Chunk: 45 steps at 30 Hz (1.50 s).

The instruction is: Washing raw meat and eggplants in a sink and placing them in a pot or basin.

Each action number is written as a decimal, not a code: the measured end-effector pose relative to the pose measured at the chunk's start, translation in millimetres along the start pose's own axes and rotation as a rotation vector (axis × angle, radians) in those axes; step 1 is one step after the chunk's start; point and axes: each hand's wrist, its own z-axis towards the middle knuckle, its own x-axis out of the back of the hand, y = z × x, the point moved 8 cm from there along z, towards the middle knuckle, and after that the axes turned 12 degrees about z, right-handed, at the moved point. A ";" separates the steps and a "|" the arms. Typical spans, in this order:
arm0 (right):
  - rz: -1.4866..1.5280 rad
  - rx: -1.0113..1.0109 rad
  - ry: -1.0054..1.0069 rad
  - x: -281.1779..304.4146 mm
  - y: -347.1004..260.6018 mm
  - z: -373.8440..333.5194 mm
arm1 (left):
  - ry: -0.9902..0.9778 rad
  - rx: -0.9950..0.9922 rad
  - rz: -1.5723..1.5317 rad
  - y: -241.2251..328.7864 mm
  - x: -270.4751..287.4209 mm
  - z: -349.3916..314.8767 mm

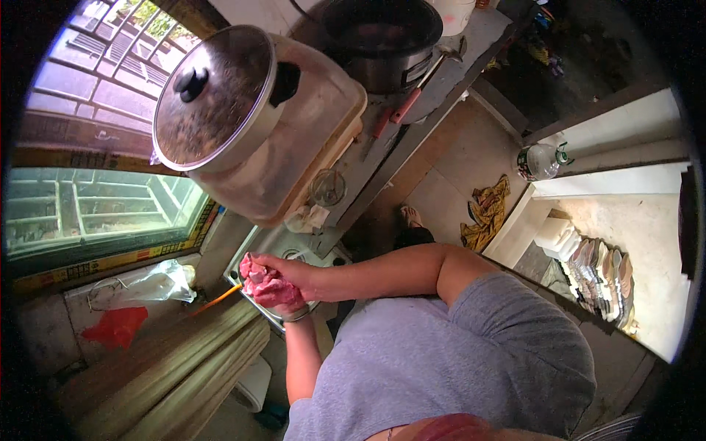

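Squeezing meat [266,287], seemingly; right hand [294,272] is clasping it left of centre; left hand's [289,303] grip is hiding, can't tell. Next move is probably calling for firm hold.

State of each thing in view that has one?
Right hand: closed on pink-red lump
Glass lid: on pot
Black cooker: seems uncovered
Clear bottle: capped
Yellow cloth: crumpled on floor
Curtain: hanging in folds
Red-handled utensil: lying on counter
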 end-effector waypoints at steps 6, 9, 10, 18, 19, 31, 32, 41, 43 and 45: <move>-0.086 -0.022 -0.323 -147.8 -122.9 -92.6 | -0.207 -0.020 -0.348 21.6 98.1 42.4; -0.346 0.460 -0.427 -209.8 -247.5 -124.7 | -0.049 0.013 -0.269 7.2 136.1 42.8; -0.438 0.440 -0.478 -222.1 -285.2 -124.1 | -0.001 0.032 -0.219 0.0 143.0 41.4; -1.381 0.398 -0.025 -228.2 -505.1 -94.9 | 0.426 0.257 0.154 -65.4 145.5 31.9; -1.615 0.627 0.356 -220.5 -531.7 -103.5 | 0.444 0.263 0.172 -67.3 148.7 32.2; -2.637 0.529 0.315 -214.7 -561.2 -5.5 | 0.499 0.248 0.287 -66.5 139.9 -9.0; -3.425 0.524 0.127 -212.2 -555.3 2.2 | 0.483 0.263 0.291 -71.4 136.7 -6.6; -3.027 0.339 0.828 -234.1 -577.9 -74.7 | 0.474 0.266 0.357 -78.2 115.5 -13.4; -3.137 0.432 0.666 -232.0 -571.1 -68.9 | 0.454 0.287 0.358 -84.7 106.3 -8.2; -3.229 0.540 0.475 -221.6 -564.5 -61.9 | 0.440 0.302 0.357 -87.2 99.1 -5.8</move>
